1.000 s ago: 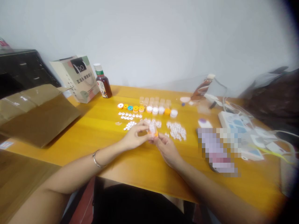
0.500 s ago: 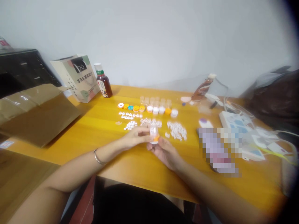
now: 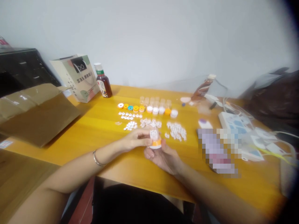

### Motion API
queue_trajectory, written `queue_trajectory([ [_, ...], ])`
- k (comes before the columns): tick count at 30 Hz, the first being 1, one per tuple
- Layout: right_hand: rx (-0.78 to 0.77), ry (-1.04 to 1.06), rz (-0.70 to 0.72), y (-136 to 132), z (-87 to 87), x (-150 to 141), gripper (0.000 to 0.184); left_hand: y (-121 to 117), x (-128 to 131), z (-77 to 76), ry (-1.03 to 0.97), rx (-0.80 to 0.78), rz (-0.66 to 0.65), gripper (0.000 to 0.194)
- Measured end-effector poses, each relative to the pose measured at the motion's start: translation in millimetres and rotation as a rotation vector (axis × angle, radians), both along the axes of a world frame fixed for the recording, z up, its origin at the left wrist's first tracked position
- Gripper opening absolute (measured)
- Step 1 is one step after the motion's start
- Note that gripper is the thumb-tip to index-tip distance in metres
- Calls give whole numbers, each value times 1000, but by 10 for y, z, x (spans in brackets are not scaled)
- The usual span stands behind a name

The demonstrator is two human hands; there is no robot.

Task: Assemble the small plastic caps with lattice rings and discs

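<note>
Between my hands is a small clear plastic jar (image 3: 154, 135) with an orange and white cap (image 3: 156, 144), cap downward. My left hand (image 3: 135, 139) is closed on its side, the thumb lying along the orange band. Fingers of my right hand (image 3: 165, 158) grip the cap from below and the right. Just beyond lie white lacy plastic pieces (image 3: 150, 123), partly behind the jar. More white plastic pieces (image 3: 177, 132) are heaped to the right, and small white discs (image 3: 130, 125) to the left. Farther back stand orange, white and teal caps (image 3: 135, 108) in a row.
Clear cups (image 3: 155, 101) stand behind the caps. An open cardboard box (image 3: 39, 115), a paper bag (image 3: 79, 81) and a dark bottle (image 3: 104, 83) are on the left. To the right are a tilted bottle (image 3: 203, 88), a power strip (image 3: 233, 124) with cables, and a blurred-out item (image 3: 217, 152).
The jar has come slightly lower and nearer to me, and more of its orange and white cap shows. My right fingers have shifted a little around it.
</note>
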State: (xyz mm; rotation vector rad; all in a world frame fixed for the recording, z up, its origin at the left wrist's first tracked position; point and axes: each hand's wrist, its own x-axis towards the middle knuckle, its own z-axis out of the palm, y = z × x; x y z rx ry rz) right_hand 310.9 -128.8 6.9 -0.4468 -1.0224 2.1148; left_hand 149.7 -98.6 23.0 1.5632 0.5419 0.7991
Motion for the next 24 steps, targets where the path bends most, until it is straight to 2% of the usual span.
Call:
queue_trajectory([
  [4, -49, 0, 19, 28, -16, 25, 41, 26, -22, 48, 55, 62, 7, 36],
  [7, -58, -11, -68, 103, -17, 60, 34, 54, -39, 105, 145, 255, 88, 30],
  [9, 6, -66, -157, 156, -5, 78, 31, 54, -32, 122, 211, 425, 189, 25],
  [11, 145, -186, -251, 193, 13, 85, 30, 31, -8, 106, 307, 565, 278, 25],
  [14, 331, -392, -386, 210, 45, 80, 25, -21, 38, 33, 474, 712, 332, 39],
  [17, 380, -494, -536, 230, 98, 110, 17, -54, 60, -38, 534, 746, 341, 68],
  [18, 380, -513, -596, 254, 124, 144, 17, -61, 60, -52, 531, 743, 336, 73],
  [20, 364, -557, -735, 350, 191, 266, 18, -74, 59, -73, 528, 744, 266, 69],
  [22, 391, -647, -815, 516, 261, 468, 17, -95, 66, -100, 529, 762, 102, 59],
  [24, 517, -802, -914, 740, 315, 740, 16, -120, 87, -152, 539, 779, -75, 58],
])
